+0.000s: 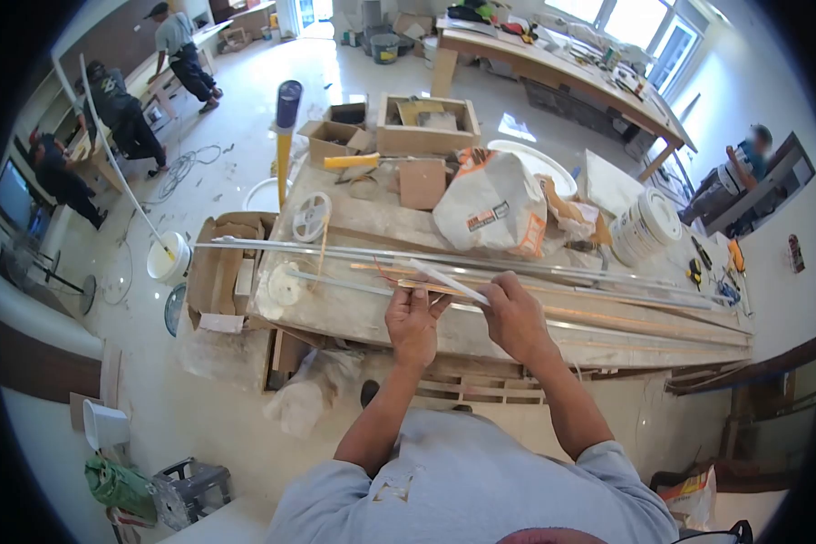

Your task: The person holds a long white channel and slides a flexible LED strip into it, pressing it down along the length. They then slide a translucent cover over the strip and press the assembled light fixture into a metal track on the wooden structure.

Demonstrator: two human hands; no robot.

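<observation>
Over the work table, my left hand is closed, pinching a thin copper-coloured strip with fine red wires at its left end. My right hand is closed around a narrow white strip, which slants up to the left above the copper-coloured one. Both hands are close together near the table's front edge. Long metal profiles lie across the table behind them. A white roll sits left of my left hand, and a white reel lies farther back.
The dusty table also bears a white-and-orange bag, a white bucket and a wooden box. A cardboard box stands at its left. Several people work farther off, one person at right. A stool stands lower left.
</observation>
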